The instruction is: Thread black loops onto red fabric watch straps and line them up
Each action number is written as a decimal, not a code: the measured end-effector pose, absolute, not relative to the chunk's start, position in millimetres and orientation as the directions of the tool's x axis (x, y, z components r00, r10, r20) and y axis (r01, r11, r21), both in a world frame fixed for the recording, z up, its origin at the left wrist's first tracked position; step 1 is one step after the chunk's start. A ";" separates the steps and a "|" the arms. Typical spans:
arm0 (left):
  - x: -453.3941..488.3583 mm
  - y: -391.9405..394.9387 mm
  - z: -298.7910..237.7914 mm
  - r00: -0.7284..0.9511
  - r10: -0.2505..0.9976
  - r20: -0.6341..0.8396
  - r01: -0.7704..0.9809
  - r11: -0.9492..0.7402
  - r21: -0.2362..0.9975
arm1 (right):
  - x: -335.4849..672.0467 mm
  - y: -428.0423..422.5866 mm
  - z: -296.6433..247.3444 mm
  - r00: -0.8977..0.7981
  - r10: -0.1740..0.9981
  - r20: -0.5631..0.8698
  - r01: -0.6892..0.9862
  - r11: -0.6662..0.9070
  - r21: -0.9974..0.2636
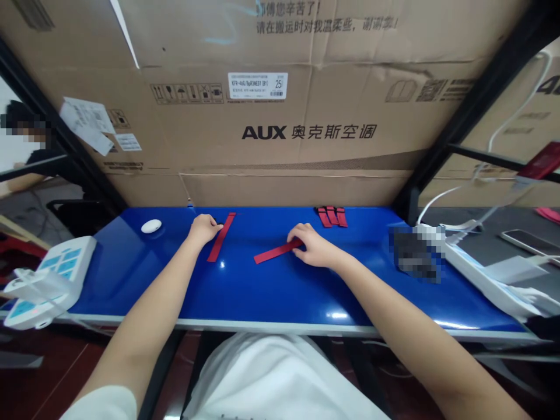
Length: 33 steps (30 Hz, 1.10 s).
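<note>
Two red straps lie flat on the blue table (271, 291). My left hand (202, 228) rests with curled fingers against the left red strap (221, 238), which runs diagonally from far right to near left. My right hand (312, 245) pinches the right end of the other red strap (276, 252), which stretches leftward along the tabletop. A small stack of folded red straps (332, 216) sits at the table's far edge, beyond my right hand.
A white oval object (151, 226) lies far left on the table. A white power strip (48, 280) overhangs the left edge; another power strip with cables (490, 274) lies right. A large cardboard box (280, 116) walls the back. A phone (529, 242) lies far right.
</note>
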<state>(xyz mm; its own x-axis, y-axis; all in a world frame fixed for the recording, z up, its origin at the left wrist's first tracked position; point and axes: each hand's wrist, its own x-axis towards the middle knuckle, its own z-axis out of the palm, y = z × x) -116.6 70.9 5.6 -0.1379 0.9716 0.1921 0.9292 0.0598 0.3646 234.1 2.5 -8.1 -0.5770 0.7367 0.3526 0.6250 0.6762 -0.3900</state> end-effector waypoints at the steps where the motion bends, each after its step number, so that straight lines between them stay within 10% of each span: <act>1: -115.4 71.1 6.1 -0.132 0.978 0.160 0.929 0.067 0.363 | 226.8 0.5 -9.8 -0.572 0.733 0.369 0.605 0.680 -0.414; 9: -110.2 67.5 8.4 -0.178 0.973 0.146 0.853 0.078 0.517 | 192.5 -3.8 -20.7 -0.634 0.702 0.326 0.428 0.669 -0.608; 15: -62.7 41.4 8.3 0.142 0.990 0.016 0.235 -0.049 0.971 | 204.1 0.6 -18.0 -0.505 0.799 0.326 0.408 0.554 -0.726; 33: -13.0 11.5 -2.0 0.433 0.896 -0.102 -0.060 0.142 0.988 | 204.5 -1.1 -9.8 -0.355 0.844 0.402 0.382 0.523 -0.762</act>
<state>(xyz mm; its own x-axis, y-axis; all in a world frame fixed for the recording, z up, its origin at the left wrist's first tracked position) -13.0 11.5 -2.0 0.4328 0.8956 -0.1025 -0.0596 0.1419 0.9881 204.5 -1.1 -9.8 -0.3545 0.8441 0.4022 0.3817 0.5233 -0.7619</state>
